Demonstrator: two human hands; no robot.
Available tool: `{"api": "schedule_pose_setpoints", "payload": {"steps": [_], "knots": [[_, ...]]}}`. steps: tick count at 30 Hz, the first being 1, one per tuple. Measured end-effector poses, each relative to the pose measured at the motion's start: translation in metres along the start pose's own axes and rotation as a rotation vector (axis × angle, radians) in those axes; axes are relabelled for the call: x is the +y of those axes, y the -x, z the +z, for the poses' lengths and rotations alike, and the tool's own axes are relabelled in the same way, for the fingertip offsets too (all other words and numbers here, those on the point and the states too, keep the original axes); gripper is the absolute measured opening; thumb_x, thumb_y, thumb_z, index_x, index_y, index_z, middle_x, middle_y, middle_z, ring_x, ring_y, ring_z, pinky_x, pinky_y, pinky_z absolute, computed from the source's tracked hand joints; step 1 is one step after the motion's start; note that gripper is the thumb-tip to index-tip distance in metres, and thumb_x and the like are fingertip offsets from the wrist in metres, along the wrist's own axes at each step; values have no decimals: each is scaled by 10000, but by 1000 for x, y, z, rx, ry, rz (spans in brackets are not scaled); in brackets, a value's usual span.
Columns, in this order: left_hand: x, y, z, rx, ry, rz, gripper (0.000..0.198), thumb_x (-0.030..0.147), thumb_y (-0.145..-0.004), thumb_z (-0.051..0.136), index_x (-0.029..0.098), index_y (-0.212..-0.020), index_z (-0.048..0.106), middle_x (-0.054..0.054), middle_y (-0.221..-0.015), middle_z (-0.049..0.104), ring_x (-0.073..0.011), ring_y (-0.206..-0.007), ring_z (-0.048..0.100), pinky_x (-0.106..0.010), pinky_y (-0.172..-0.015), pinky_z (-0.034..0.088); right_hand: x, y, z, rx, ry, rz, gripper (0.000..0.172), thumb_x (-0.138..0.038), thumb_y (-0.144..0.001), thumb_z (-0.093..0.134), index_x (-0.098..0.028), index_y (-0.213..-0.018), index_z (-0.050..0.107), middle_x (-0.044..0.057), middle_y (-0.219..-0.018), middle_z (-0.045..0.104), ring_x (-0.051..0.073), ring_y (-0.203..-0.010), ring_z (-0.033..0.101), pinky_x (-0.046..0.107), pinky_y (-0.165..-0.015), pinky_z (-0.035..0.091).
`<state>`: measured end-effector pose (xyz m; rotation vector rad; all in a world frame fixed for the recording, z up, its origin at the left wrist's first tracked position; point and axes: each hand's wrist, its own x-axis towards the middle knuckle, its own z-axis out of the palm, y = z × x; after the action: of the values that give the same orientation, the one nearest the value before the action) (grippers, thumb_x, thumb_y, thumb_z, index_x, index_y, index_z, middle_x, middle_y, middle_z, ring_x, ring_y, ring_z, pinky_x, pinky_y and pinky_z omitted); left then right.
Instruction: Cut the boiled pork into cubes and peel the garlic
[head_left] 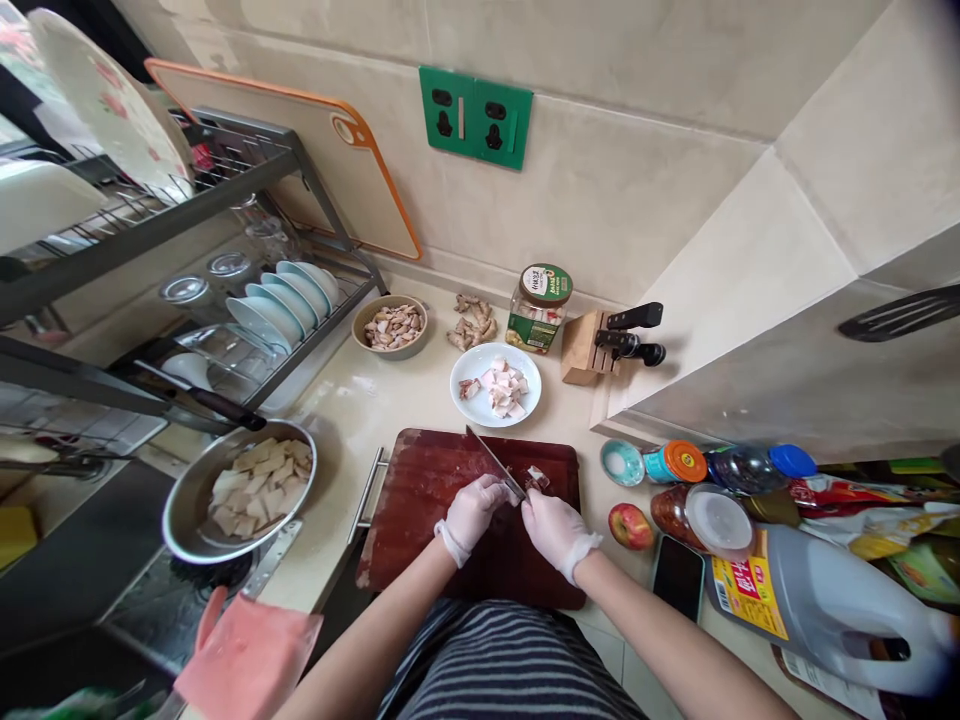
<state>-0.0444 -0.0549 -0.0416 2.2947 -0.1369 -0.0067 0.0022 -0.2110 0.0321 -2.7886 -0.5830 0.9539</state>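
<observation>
My right hand (553,528), in a clear glove, is closed on a kitchen knife (491,457), whose blade slants away to the left over the dark red cutting board (420,500). Close beside the blade is my gloved left hand (474,512), fingers curled together; what they pinch, if anything, is too small to make out. Small reddish meat scraps (537,478) lie on the board just right of the knife. Beyond the board, a white plate (466,408) holds pale diced meat (505,388) and a few darker pieces.
Left stand a metal pan (166,520) of sliced pale food, a bowl (390,352) and a dish rack (315,200). Ginger (472,322), a jar (538,308) and a knife block (583,350) are behind. Right are an apple (630,526), a phone (678,580) and a large jug (825,590).
</observation>
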Motion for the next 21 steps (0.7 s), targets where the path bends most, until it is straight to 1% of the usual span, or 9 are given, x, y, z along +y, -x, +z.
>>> {"api": "schedule_pose_setpoints", "payload": {"steps": [3, 7, 10, 17, 21], "knots": [[4, 2, -1, 16, 42, -12, 277, 231, -919, 390, 246, -888, 665, -11, -911, 613, -97, -826, 594, -183, -752, 471, 6, 4, 1, 19, -21, 1, 281, -274, -937, 312, -182, -937, 577, 105, -875, 699, 192, -798, 662, 258, -600, 348], [4, 5, 2, 36, 14, -19, 293, 236, -925, 378, 241, -881, 667, -14, -894, 607, -97, -812, 593, -182, -752, 472, 18, 29, -5, 58, -20, -4, 261, -267, -937, 317, -198, -873, 561, 68, -804, 693, 169, -731, 655, 266, -542, 266], [2, 7, 5, 68, 11, -21, 302, 235, -930, 366, 241, -896, 667, -16, -879, 610, -95, -778, 589, -188, -748, 475, 23, 43, -9, 43, 9, -17, 254, -253, -937, 320, -201, -853, 554, 61, -795, 691, 166, -711, 650, 276, -535, 233], [8, 5, 2, 30, 23, -40, 302, 254, -934, 359, 250, -931, 661, -15, -888, 610, -97, -790, 593, -195, -761, 478, 32, 48, -12, -8, 33, -30, 256, -250, -932, 318, -201, -856, 558, 70, -799, 691, 180, -718, 650, 282, -534, 228], [8, 5, 2, 26, 33, -24, 305, 251, -935, 357, 243, -921, 662, -16, -906, 620, -101, -803, 590, -200, -766, 477, 36, 49, -17, -38, 40, -31, 255, -252, -924, 326, -200, -858, 567, 76, -793, 694, 194, -718, 656, 281, -532, 239]]}}
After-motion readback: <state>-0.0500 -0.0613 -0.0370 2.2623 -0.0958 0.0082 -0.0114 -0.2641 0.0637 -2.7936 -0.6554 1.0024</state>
